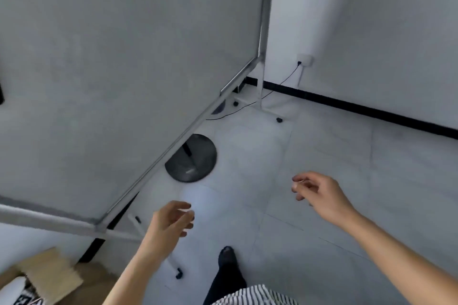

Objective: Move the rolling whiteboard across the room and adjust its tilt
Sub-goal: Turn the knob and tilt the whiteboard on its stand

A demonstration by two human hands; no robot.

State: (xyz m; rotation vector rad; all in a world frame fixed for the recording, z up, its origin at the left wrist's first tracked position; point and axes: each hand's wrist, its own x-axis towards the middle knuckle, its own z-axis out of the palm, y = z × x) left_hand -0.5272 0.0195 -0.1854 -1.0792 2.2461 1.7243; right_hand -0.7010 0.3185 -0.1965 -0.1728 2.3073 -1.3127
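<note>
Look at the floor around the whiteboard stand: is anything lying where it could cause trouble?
Yes. A black cable runs from the wall socket across the floor, past the far caster of the whiteboard stand. It looks likely to snag if the board rolls. Both hands are off the board.

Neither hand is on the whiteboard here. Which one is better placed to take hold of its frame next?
Probably the left hand: it hovers open just beside the whiteboard at its near lower corner. The right hand hangs farther out over bare floor.
</note>
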